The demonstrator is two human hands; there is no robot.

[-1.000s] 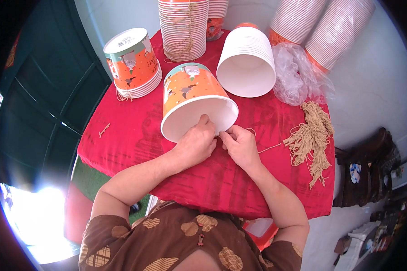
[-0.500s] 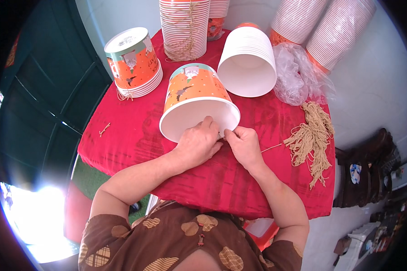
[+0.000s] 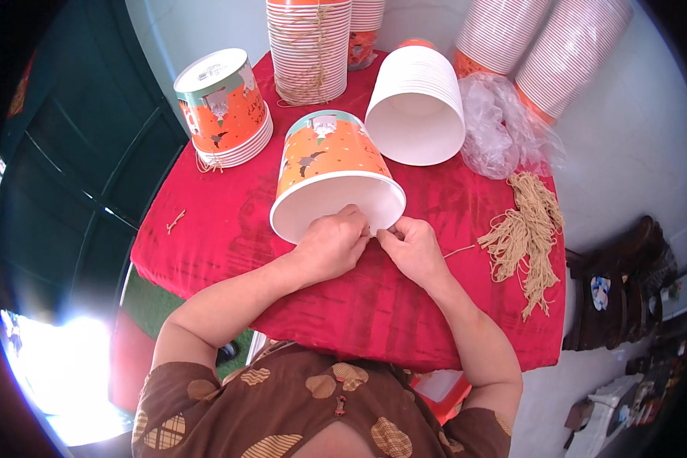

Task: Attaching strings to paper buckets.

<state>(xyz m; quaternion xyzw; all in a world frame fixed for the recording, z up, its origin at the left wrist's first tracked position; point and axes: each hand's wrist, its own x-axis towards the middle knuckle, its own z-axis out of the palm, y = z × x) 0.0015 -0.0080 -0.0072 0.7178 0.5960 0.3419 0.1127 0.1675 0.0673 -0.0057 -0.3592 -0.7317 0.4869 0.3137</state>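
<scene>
Two hands meet at the near rim of the orange paper bucket, which lies on its side on the red worktop, its white mouth toward the person. The left hand rests on the lower rim with its fingers curled together; the right hand pinches beside it, and whether a string is between its fingertips is too small to tell. Since half a second ago the bucket has turned slightly and both hands have closed in on one spot of the rim, so the fine work there seems to be going on. A bundle of tan strings lies right of the right hand; a white bucket stack lies beyond both hands.
</scene>
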